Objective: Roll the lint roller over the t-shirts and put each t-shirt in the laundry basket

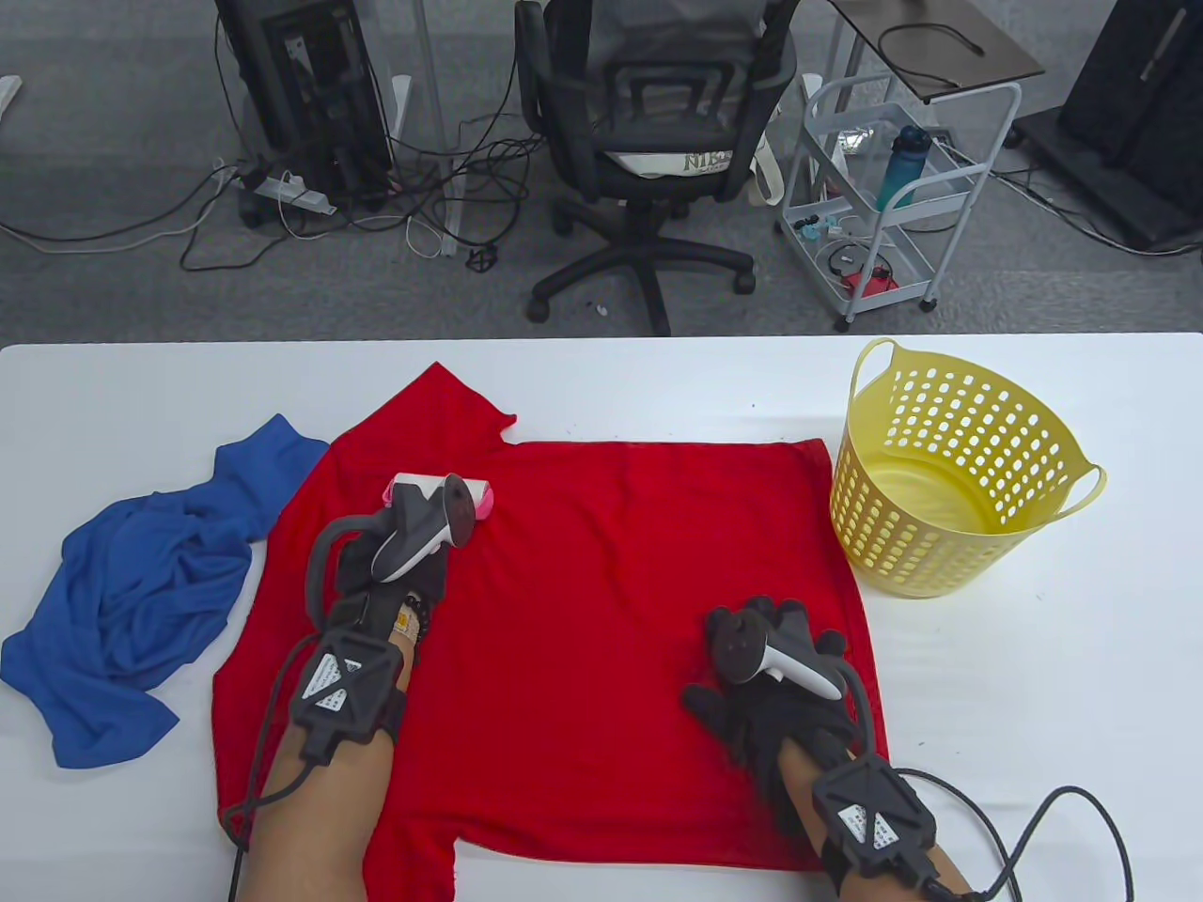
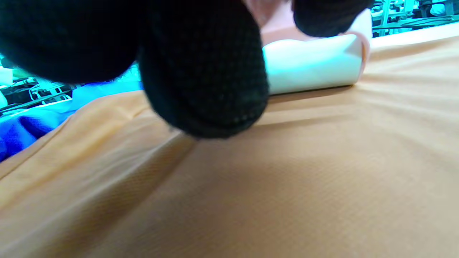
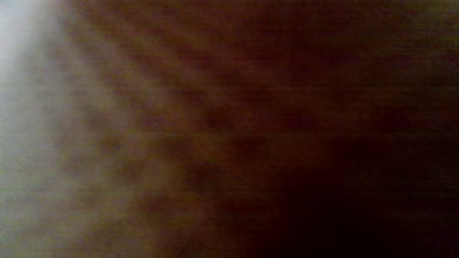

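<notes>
On the white table, left hand grips the white-and-pink lint roller on the flat red t-shirt; right hand, fingers flat, should pin the cloth taut during strokes.

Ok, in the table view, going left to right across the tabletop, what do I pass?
Blue t-shirt → left hand holding the lint roller on the red t-shirt → right hand flat on the same shirt → yellow laundry basket.

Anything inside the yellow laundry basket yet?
No shirts: the yellow laundry basket shows only its bare yellow floor. Its near wall hides part of the floor behind it.
</notes>
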### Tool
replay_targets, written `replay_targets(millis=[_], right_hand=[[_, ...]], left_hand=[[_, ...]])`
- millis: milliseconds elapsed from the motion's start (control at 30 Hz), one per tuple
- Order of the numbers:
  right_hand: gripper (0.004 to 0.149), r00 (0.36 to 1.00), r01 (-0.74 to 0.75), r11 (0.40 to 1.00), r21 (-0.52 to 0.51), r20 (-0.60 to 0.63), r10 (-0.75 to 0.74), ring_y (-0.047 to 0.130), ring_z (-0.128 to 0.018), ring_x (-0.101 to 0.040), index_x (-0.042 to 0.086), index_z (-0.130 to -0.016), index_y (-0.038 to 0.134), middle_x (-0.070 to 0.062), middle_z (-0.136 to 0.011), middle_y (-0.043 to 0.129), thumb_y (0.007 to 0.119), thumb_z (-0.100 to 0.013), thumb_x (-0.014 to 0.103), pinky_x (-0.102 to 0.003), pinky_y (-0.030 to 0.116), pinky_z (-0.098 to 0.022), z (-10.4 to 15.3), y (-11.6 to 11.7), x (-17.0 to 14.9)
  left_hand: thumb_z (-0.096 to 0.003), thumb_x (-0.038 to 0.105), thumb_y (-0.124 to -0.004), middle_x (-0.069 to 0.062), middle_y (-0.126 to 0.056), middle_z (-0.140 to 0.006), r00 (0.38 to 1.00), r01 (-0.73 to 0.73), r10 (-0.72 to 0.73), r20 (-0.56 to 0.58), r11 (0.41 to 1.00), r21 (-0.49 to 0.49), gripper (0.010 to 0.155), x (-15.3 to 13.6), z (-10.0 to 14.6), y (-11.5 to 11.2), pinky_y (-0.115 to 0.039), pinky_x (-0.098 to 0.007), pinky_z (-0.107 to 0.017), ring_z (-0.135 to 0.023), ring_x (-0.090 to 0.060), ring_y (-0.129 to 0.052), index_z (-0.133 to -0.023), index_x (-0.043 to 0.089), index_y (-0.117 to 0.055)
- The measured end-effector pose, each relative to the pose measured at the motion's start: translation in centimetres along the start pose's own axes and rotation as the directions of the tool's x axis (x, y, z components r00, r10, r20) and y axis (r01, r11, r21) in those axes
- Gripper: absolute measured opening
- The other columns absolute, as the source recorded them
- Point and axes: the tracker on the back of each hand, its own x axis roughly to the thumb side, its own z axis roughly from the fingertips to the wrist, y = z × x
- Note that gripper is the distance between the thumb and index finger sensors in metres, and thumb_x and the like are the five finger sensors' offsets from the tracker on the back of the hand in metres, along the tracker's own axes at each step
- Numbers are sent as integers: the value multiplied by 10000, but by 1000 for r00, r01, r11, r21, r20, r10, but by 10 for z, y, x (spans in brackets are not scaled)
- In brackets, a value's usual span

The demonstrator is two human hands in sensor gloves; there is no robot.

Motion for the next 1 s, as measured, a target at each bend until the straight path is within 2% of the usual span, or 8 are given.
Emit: replay_targets(millis=[133, 200, 300, 467, 600, 733, 867, 1000], right_hand=[[876, 1000, 0, 1000, 0, 0, 0, -361, -780, -469, 327, -848, -286, -129, -838, -405, 334, -364, 714, -769, -123, -500, 0, 0, 0], [876, 1000, 0, 1000, 0, 0, 0, -361, -780, -469, 327, -848, -286, -128, -837, -406, 334, -364, 714, -769, -123, -500, 0, 0, 0], [876, 1000, 0, 1000, 0, 0, 0, -361, -780, -469, 327, -848, -285, -128, -837, -405, 335, -365, 713, -769, -122, -499, 0, 0, 0], [876, 1000, -2, 1000, -1, -1, 2, -358, -780, -470, 325, -847, -285, -131, -837, -403, 335, -363, 711, -769, -119, -501, 0, -1, 0], [874, 1000, -9, 1000, -5, -5, 9, -349, -786, -475, 323, -849, -279, -135, -841, -396, 335, -361, 709, -771, -111, -508, 0, -1, 1], [874, 1000, -12, 1000, -6, -7, 12, -346, -788, -476, 322, -849, -279, -136, -842, -395, 334, -359, 708, -772, -108, -511, 0, -1, 1], [875, 1000, -14, 1000, -27, -10, 13, -314, -810, -483, 317, -868, -250, -142, -865, -366, 352, -364, 703, -774, -80, -531, 2, -3, 2], [886, 1000, -19, 988, -151, -8, 18, -129, -909, -522, 276, -933, -137, -180, -945, -233, 420, -372, 675, -773, 31, -590, 11, -12, 9]], left_hand=[[-485, 468, -664, -65, -1011, -536, 999, 23, -23, 44, 1000, -7, 694, -4, 10, -4, -940, -381, -136, -216, -78, -1080, -1064, 109, -530], [-484, 468, -665, -65, -1015, -527, 992, 89, -89, 95, 996, 4, 695, -10, 27, -7, -942, -378, -129, -208, -78, -1082, -1060, 100, -537], [-485, 472, -670, -58, -1024, -507, 969, 165, -165, 182, 986, 14, 694, -27, 63, -10, -944, -369, -110, -183, -72, -1083, -1055, 90, -567], [-492, 471, -674, -61, -1027, -508, 952, 184, -164, 258, 981, -54, 693, -58, 123, -20, -945, -370, -110, -182, -76, -1087, -1060, 88, -573], [-490, 470, -686, -64, -1038, -500, 950, 166, -135, 282, 982, -91, 691, -76, 157, -27, -947, -372, -107, -176, -81, -1094, -1058, 86, -595], [-483, 466, -696, -67, -1052, -483, 953, 144, -118, 279, 987, -74, 692, -82, 171, -34, -953, -375, -100, -165, -86, -1107, -1049, 78, -612], [-484, 472, -688, -63, -1041, -500, 961, 100, -82, 262, 993, -57, 690, -84, 168, -35, -951, -371, -112, -180, -83, -1103, -1052, 90, -601], [-485, 490, -662, -48, -1020, -556, 958, 24, -11, 288, 999, -41, 698, -92, 160, -37, -946, -361, -162, -246, -75, -1099, -1071, 127, -556]])
